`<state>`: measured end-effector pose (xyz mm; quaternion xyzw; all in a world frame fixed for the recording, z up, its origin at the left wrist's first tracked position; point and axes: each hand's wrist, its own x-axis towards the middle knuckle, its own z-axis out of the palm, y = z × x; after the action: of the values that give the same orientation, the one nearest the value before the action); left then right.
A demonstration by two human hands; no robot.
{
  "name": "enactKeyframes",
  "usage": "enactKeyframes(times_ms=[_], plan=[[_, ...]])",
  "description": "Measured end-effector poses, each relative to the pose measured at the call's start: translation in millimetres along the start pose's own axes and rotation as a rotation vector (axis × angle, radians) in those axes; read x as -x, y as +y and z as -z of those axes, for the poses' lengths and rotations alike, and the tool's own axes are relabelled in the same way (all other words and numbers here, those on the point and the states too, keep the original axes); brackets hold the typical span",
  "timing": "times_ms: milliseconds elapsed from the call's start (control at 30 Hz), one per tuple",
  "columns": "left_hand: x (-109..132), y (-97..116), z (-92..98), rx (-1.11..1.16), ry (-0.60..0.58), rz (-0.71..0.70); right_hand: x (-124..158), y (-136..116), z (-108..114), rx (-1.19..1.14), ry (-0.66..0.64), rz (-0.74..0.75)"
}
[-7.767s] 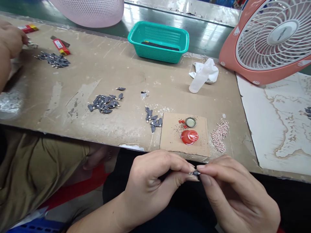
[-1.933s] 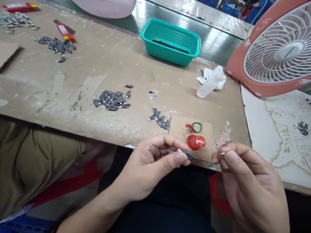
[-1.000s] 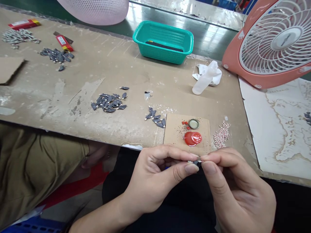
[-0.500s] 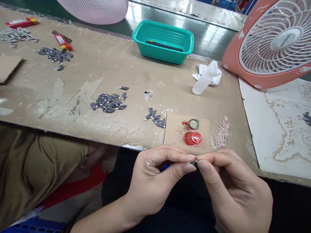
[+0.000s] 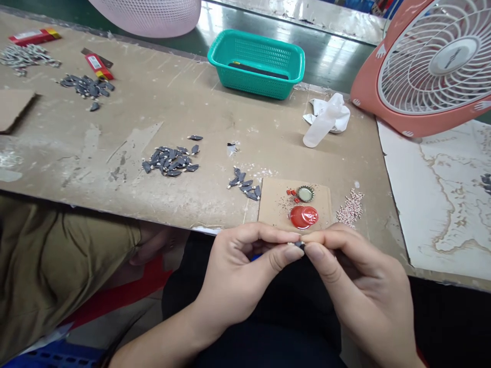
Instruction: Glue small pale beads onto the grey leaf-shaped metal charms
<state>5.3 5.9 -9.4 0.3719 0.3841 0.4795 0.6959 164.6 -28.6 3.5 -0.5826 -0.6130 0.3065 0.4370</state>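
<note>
The pinch is shifting slightly up and left since the previous frame, drawing closer to the bench edge; the left hand (image 5: 241, 268) and the right hand (image 5: 355, 276) are both curled and closing thumb and forefinger on a small dark piece (image 5: 299, 246), which is sitting between the fingertips just below the front edge of a cardboard square (image 5: 273, 204); the fingers are hiding most of it, with a pale end showing; a small blue item (image 5: 254, 257) is peeking out behind the left hand, too hidden to identify; as for progress, the pieces in the middle pile (image 5: 169, 161), the smaller pile (image 5: 243, 186) and the far pile (image 5: 87, 86) are each showing a pale bead at one end, so many are already carrying one; a sizeable heap of loose pale beads (image 5: 350, 208) is remaining beside the cardboard square; a crown bottle cap (image 5: 306, 193) and a red lid (image 5: 304, 216) are lying on that square, untouched by either hand; how many pieces are left cannot be told.
</note>
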Motion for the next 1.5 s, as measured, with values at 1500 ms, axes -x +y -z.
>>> enactKeyframes(times_ms=[1500], plan=[[7, 10, 6.6, -0.742, -0.139, -0.480, -21, -1, 22, 0.055, -0.289, 0.025]])
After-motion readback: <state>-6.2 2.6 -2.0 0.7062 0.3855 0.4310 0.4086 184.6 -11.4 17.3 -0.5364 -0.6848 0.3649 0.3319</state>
